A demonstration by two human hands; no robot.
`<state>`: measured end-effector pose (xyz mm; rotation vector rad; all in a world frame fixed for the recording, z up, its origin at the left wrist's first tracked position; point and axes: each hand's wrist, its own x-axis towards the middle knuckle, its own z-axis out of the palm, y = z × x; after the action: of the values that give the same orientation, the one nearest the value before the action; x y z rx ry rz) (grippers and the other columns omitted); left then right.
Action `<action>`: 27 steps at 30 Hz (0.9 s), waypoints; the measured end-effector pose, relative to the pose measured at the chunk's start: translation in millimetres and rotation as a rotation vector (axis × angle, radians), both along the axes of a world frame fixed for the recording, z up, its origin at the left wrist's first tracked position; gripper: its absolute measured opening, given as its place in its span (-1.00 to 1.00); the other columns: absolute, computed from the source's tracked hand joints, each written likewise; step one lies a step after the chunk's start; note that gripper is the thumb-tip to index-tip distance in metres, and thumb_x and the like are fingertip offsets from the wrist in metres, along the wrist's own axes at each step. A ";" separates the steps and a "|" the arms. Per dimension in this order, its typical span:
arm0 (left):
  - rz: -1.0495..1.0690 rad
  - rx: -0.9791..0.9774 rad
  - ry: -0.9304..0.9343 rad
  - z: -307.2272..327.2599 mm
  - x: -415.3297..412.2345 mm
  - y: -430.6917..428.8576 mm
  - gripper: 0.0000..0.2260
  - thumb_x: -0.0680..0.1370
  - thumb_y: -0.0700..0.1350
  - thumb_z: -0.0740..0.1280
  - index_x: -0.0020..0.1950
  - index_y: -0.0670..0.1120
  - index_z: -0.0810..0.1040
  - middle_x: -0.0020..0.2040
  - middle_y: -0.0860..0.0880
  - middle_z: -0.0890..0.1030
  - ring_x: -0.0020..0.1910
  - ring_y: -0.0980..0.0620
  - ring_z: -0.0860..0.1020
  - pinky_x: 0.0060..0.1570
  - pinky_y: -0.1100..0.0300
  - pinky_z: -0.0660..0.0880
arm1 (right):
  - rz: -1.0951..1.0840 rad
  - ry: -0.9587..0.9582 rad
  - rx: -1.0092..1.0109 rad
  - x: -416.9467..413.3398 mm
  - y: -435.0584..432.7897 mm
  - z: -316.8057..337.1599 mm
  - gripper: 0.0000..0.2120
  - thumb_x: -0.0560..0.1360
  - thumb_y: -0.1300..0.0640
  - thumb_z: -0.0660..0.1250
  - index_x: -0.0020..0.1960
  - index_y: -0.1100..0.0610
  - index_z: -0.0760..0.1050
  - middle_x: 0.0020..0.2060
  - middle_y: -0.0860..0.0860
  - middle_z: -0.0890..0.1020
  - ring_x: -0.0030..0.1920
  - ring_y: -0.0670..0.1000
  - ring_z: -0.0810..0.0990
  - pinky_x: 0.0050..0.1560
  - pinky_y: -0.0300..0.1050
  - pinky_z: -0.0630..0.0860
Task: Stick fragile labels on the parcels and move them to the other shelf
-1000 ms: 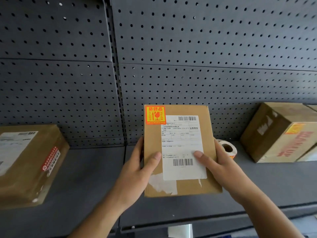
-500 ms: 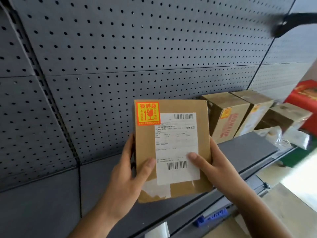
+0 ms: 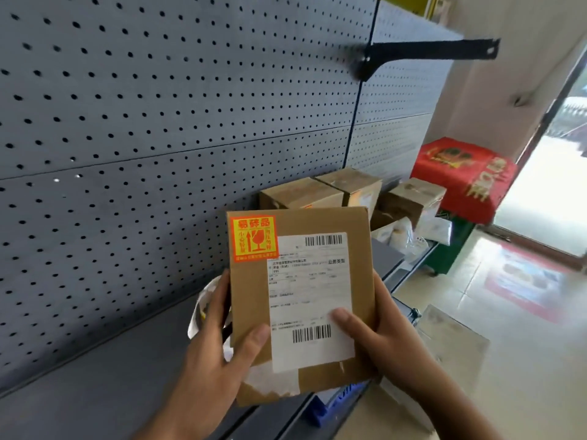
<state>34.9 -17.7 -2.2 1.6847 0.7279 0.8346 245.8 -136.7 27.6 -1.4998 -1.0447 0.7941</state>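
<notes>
The grey shelf [image 3: 95,376] runs along the perforated back panel [image 3: 127,138] at the left. Just behind the left hand [image 3: 216,354] lies a crumpled white paper [image 3: 201,300]; I cannot tell whether the fingers touch it, but if they catch it, it could be dragged off the shelf as the parcel travels. The left hand grips the parcel [image 3: 301,296] at its lower left edge, thumb pressed on the front, the other fingers hidden behind. The parcel is held upright in the air in front of the shelf, touching nothing but the two hands. The fragile label [image 3: 254,239] already sits on its upper left corner, its lower right corner just meeting the shipping label [image 3: 313,300], so what remains for this one is likely the carry. Both grips are low on the parcel, and the left thumb sits just above a torn patch of white tape [image 3: 273,381]; a slip there would tip the top forward. The right hand [image 3: 387,341] clasps the lower right edge, thumb flat on the shipping label, fingers out of sight behind. Farther right stand cardboard boxes [image 3: 301,193] with loose white packets [image 3: 400,233] close to the shelf's end. Setting the parcel among them carelessly could nudge a packet over the edge to the floor [image 3: 508,344]. The black bracket [image 3: 428,52] juts out overhead, a thing to strike if the parcel is raised high.
</notes>
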 end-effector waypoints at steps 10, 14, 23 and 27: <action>-0.166 -0.063 0.103 -3.2 124.4 -35.0 -0.06 0.17 0.58 0.37 0.48 0.54 0.03 0.36 0.38 0.48 0.37 0.25 0.47 0.36 0.01 0.47 | -0.201 0.038 0.020 99.9 -69.8 -12.6 -0.25 0.38 -0.04 0.47 0.43 -0.31 0.16 0.08 -0.35 0.64 0.10 -0.16 0.69 -0.06 -0.13 0.68; -0.217 -0.082 0.133 -1.5 171.0 -48.6 -0.01 0.15 0.56 0.38 0.50 0.52 -0.01 0.33 0.40 0.46 0.38 0.20 0.44 0.36 0.02 0.44 | -0.250 0.015 0.036 134.9 -94.2 -14.3 -0.27 0.39 -0.02 0.46 0.44 -0.28 0.16 0.07 -0.37 0.63 0.08 -0.22 0.68 -0.11 -0.24 0.65; -0.344 -0.112 0.123 -3.4 258.8 -74.9 -0.11 0.17 0.53 0.38 0.40 0.61 -0.01 0.05 0.66 0.47 0.15 0.44 0.46 0.22 0.25 0.42 | -0.373 -0.048 0.050 205.1 -138.5 -23.3 -0.21 0.41 -0.05 0.45 0.51 -0.28 0.12 0.13 -0.37 0.61 0.14 -0.24 0.65 -0.04 -0.27 0.63; -0.405 -0.117 0.131 -1.0 297.8 -75.2 -0.06 0.05 0.61 0.36 0.35 0.62 0.00 0.04 0.66 0.48 0.12 0.46 0.47 0.14 0.36 0.46 | -0.451 -0.035 0.035 233.7 -145.3 -32.3 -0.19 0.39 -0.10 0.47 0.50 -0.34 0.11 0.14 -0.36 0.61 0.13 -0.24 0.65 -0.05 -0.25 0.64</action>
<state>332.7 -92.9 -3.2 1.7133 0.4866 0.3940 479.5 -282.0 -4.8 -1.6424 -0.6998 0.4298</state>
